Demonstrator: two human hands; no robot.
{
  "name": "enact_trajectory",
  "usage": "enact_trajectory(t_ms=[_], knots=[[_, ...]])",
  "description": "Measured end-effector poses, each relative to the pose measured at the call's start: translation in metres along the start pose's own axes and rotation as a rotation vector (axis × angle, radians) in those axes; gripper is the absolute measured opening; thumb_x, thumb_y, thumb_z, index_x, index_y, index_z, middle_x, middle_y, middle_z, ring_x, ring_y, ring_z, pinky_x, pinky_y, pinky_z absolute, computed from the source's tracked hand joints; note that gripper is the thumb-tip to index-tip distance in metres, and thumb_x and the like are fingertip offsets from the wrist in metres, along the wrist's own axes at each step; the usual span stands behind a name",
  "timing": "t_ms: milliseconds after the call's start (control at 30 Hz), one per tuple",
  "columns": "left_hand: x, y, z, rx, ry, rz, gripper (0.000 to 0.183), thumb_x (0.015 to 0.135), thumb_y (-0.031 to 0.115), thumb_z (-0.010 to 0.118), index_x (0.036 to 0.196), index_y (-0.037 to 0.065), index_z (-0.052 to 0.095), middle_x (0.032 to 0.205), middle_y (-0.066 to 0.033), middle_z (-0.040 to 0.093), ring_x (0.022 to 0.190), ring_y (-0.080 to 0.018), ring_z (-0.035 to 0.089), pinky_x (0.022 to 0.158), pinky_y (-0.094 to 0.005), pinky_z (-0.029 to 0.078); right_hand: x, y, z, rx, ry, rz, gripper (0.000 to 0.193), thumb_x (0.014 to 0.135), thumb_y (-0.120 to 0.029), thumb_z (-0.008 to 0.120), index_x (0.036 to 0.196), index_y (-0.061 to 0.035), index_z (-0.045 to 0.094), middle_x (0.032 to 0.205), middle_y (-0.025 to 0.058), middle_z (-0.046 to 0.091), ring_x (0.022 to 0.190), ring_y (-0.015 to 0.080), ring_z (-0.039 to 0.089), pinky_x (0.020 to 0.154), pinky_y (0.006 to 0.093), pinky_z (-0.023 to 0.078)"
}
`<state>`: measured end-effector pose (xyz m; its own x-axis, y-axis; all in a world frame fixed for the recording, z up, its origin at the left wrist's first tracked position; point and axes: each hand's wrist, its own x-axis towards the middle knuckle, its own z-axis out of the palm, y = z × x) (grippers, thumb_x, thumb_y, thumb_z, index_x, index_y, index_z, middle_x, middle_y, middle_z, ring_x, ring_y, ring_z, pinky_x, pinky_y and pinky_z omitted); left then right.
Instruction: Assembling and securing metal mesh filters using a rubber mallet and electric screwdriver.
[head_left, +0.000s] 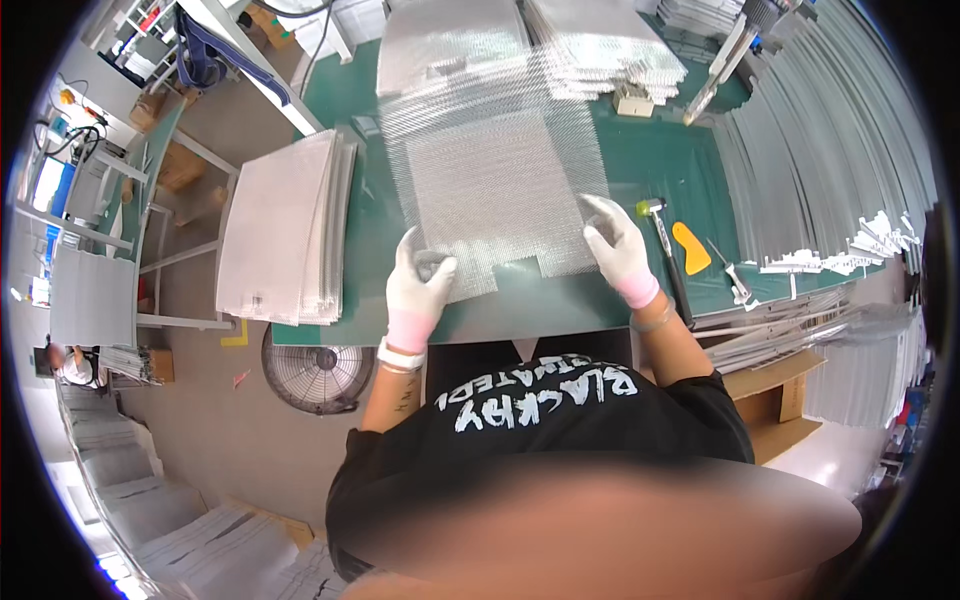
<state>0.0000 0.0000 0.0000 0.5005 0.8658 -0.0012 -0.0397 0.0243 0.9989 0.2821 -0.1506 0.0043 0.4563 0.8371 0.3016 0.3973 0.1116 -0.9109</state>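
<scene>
A silvery mesh sheet [480, 180] lies in front of me over the green tabletop, with a lower edge that is stepped and notched. Another layer of see-through mesh overlaps it, so I cannot tell the sheets fully apart. My left hand [420, 285], in a white glove with a pink cuff, is curled at the near left corner, thumb over the mesh. At the near right edge, my right hand [618, 250], gloved alike, has its thumb and bent fingers on the mesh border. Right of that hand lies a hammer [668, 255] with a black handle and yellowish head.
A yellow flat tool [691, 248] and a thin pointed tool [735, 280] lie at the right. Stacked panels [280, 230] stand at the left table edge, more mesh stacks [450, 45] at the back. Long grey strips [820, 150] fill the right side. A floor fan [318, 375] stands below left.
</scene>
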Motion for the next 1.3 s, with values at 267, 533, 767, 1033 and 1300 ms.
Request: enact_trajectory(t_ms=[267,533,767,1033,1300], knots=[[0.015,-0.03,0.012,0.903,0.161,0.135,0.073,0.084,0.03,0.073,0.141,0.001,0.039,0.096,-0.021,0.068,0.087,-0.0355,0.068,0.078,-0.042,0.054,0.01,0.032,0.018,-0.35,-0.008,0.011,0.042,0.086,-0.009,0.062,0.127,-0.0035,0.061,0.127,0.0176,0.061,0.119,0.0308,0.059,0.1,0.0344,0.046],[0.016,-0.042,0.016,0.996,0.14,0.007,0.076,0.086,0.03,0.072,0.144,0.001,0.033,0.116,-0.0191,0.064,0.096,-0.0321,0.068,0.082,-0.0411,0.055,0.006,0.043,0.028,-0.554,-0.059,0.038,0.046,0.087,-0.016,0.065,0.131,-0.0065,0.058,0.134,0.0186,0.057,0.126,0.0349,0.053,0.106,0.0395,0.043],[0.02,-0.045,0.012,1.067,0.113,-0.053,0.082,0.086,0.033,0.072,0.148,0.001,0.029,0.122,-0.0201,0.062,0.1,-0.0308,0.068,0.085,-0.04,0.054,0.003,0.048,0.028,-0.618,-0.084,0.016,0.046,0.089,-0.019,0.063,0.133,-0.0089,0.056,0.139,0.0196,0.051,0.123,0.0367,0.054,0.103,0.0402,0.046],[0.031,-0.018,0.014,1.104,0.095,-0.161,0.088,0.08,0.036,0.078,0.148,0.003,0.031,0.129,-0.0192,0.058,0.109,-0.0332,0.063,0.09,-0.0407,0.052,0.016,0.015,0.027,-0.847,-0.166,0.224,0.047,0.087,-0.027,0.066,0.132,-0.0139,0.058,0.142,0.0273,0.046,0.116,0.0403,0.059,0.099,0.0419,0.05],[0.061,-0.035,-0.013,1.365,-0.318,0.207,0.071,0.077,0.043,0.074,0.141,0.022,0.052,0.153,-0.0094,0.04,0.142,-0.0412,0.03,0.117,-0.0601,0.016,0.202,0.046,-0.039,-0.92,0.139,0.012,0.047,0.09,-0.043,0.057,0.112,-0.0031,0.066,0.114,0.0241,0.065,0.108,0.0402,0.062,0.094,0.0469,0.049]])
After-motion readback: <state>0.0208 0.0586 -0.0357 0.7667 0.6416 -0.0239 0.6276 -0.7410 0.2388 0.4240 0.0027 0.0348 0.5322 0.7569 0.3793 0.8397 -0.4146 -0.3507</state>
